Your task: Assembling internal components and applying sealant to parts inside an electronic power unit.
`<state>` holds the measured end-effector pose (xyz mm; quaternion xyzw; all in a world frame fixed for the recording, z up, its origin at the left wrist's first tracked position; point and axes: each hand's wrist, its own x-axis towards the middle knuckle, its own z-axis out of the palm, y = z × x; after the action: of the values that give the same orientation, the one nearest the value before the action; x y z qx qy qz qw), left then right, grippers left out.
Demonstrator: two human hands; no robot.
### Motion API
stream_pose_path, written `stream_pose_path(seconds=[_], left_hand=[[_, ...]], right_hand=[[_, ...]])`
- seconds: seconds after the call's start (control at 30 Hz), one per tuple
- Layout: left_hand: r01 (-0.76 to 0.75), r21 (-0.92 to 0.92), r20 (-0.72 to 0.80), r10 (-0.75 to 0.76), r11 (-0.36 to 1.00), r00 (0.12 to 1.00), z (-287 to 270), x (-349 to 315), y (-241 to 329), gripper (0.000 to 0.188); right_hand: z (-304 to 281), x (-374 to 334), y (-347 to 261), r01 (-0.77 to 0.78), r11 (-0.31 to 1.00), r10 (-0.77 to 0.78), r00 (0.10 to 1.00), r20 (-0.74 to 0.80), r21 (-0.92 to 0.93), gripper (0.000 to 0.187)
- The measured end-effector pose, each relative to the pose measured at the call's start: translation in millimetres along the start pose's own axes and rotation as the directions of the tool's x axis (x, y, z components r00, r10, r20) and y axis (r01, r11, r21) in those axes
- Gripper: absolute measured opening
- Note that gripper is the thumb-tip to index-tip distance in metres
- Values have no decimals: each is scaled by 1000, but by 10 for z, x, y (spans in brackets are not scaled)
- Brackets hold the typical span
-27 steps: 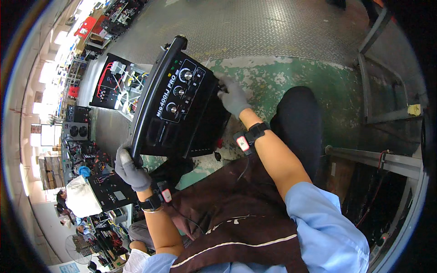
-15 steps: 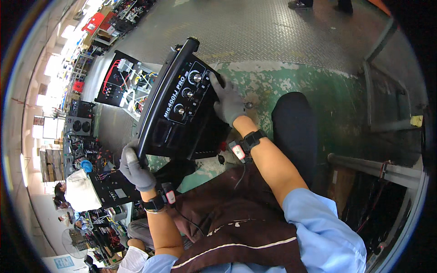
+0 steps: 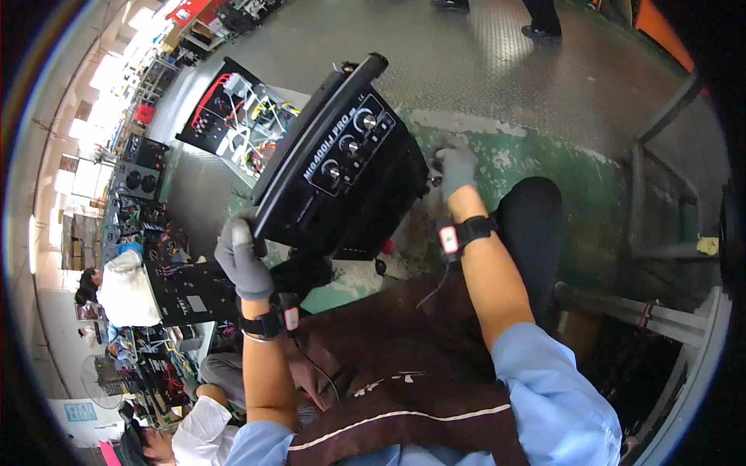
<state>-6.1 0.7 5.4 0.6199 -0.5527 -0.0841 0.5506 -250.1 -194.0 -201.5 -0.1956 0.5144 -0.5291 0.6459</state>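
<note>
A black welding machine (image 3: pixel 373 186) stands tilted in front of me, its front panel with three round knobs facing up toward me. My left hand (image 3: pixel 242 256), in a grey glove, is closed on the lower left end of the black bar-like edge (image 3: pixel 303 147) along the panel. To the right of the machine, my right hand (image 3: pixel 457 167), also gloved, is off the panel. Its fingers are loosely bent and somewhat blurred, with nothing visible in them. A small metal fitting (image 3: pixel 435 180) shows beside it, low on the machine's side.
Behind the machine lies an opened housing (image 3: pixel 245 120) with red, white and yellow wiring. Another black unit (image 3: pixel 190 291) stands at left, near a seated co-worker (image 3: pixel 202 431). Metal frame rails (image 3: pixel 660 314) run along the right. A person's legs (image 3: pixel 544 19) show on the far floor.
My right hand has come off the panel's right edge and moved right, beside the machine. In the picture, machine and wired housing sit further right. My left hand keeps its hold.
</note>
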Motion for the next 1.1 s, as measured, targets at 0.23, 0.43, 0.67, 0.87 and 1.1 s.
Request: stream_pose_path(seconds=[0.23,0.43,0.67,0.87,1.1], left_hand=[[-23,22,-38,24,999,999,44,-1,-53,38],[-229,279,-47,252,932,967,80,10,-105,39],[-24,162,-137,47,986,989,116,-8,-63,39],[-151,334,-76,187,930,979,150,-42,18,40],[-111,325,-77,143,939,987,104,-34,38,34]], right_hand=[[-1160,494,-170,48,967,32,951,-308,249,24],[-1728,423,-52,-79,996,56,905,-421,-38,13],[-1644,269,-135,12,980,49,952,-301,199,9],[-1382,143,-326,40,974,2,983,-183,225,15],[-1520,132,-484,57,961,-17,989,-150,270,23]])
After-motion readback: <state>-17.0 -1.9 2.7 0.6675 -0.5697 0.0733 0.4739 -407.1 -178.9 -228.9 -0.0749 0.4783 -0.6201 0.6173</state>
